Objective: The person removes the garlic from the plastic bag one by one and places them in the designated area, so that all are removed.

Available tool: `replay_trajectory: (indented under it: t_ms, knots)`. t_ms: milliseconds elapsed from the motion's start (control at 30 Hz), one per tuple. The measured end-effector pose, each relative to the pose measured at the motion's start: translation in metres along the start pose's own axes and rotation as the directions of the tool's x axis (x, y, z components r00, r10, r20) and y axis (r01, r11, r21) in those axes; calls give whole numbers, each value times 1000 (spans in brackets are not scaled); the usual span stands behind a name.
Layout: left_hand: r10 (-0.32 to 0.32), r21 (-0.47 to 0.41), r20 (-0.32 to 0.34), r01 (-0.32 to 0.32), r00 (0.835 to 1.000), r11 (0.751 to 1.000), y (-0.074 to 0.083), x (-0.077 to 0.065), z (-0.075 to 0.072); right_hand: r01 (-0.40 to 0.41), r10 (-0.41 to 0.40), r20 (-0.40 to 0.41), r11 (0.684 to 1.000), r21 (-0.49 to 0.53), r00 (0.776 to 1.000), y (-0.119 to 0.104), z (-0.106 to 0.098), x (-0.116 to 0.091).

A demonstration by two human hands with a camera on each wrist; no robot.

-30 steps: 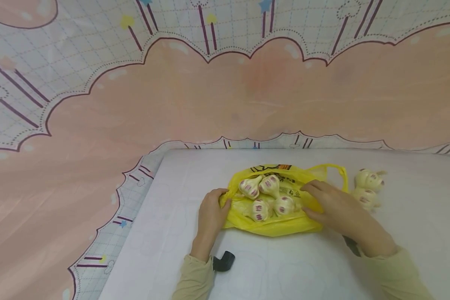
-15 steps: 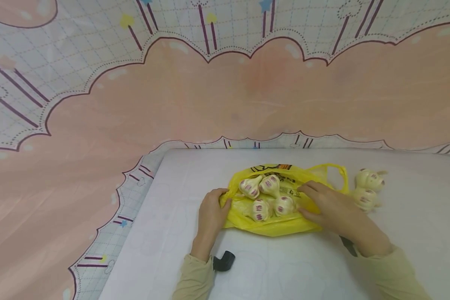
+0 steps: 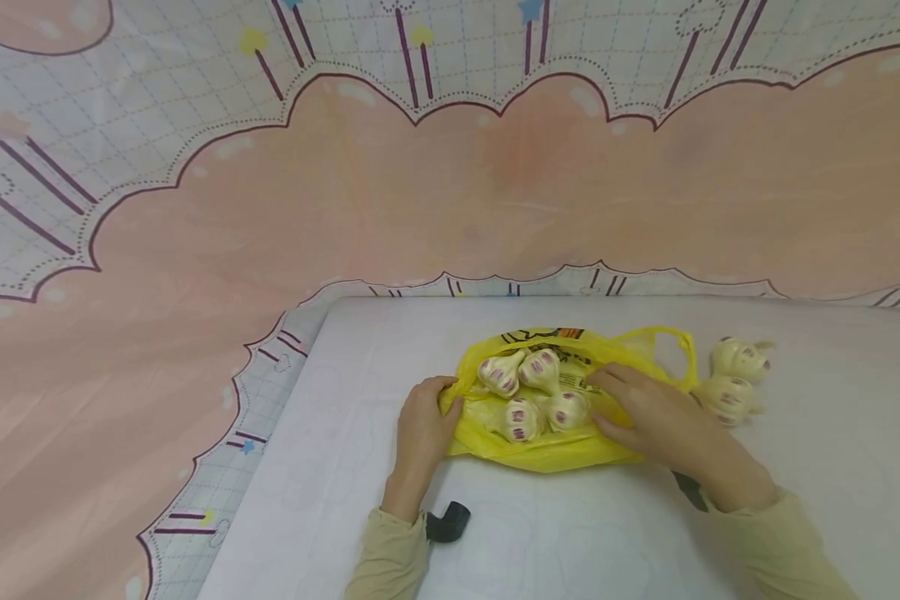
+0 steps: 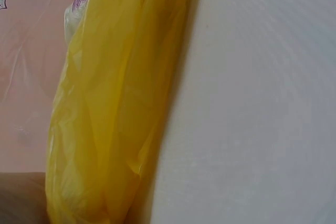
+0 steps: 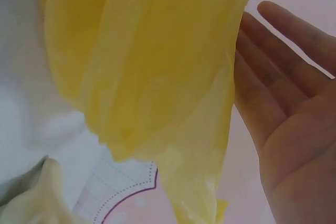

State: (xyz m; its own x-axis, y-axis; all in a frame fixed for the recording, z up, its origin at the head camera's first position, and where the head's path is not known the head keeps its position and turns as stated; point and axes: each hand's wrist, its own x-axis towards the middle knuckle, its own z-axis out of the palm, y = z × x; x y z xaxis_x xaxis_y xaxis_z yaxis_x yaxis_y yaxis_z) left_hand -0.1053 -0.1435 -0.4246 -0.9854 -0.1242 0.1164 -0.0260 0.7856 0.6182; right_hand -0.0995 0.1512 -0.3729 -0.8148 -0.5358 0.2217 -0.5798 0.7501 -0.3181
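Observation:
A yellow plastic bag [image 3: 555, 457] lies with its mouth spread, and several garlic bulbs [image 3: 522, 419] rest inside. My left hand [image 3: 423, 425] grips the bag's left edge between thumb and fingers. Over the right end of the mouth is my right hand [image 3: 667, 421], thumb and fingers apart, close to the nearest bulb [image 3: 569, 412]. In the right wrist view the right hand's fingers [image 5: 278, 66] are straight beside the bag's yellow side [image 5: 157, 51], holding nothing. The left wrist view is mostly bag film [image 4: 105, 103], with one bulb [image 4: 77, 11] peeking over it.
Two more garlic bulbs [image 3: 741, 358] lie on the white table [image 3: 570, 533] to the right, just past the bag's handle loop [image 3: 692, 358]. Each wrist carries a dark camera mount [image 3: 448, 523]. A patterned cloth [image 3: 420, 208] hangs behind the table.
My right hand has moved a little to the left over the bag's mouth. The left hand, the bag and the bulbs have stayed in place.

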Motion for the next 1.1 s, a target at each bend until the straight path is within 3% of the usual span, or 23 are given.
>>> replay_trajectory:
  t_ms: [333,833,1100]
  knots:
    - [4,0,-2,-4,1000,1000,-1,1,1,-11,10,26,999,41,1000,-4,4,4]
    - [1,5,-1,-1,1000,1000,-2,0,1,116,-114,-33,992,56,993,-6,18,10]
    - [7,2,-6,-7,1000,1000,-1,0,1,47,-49,36,997,53,998,-9,21,12]
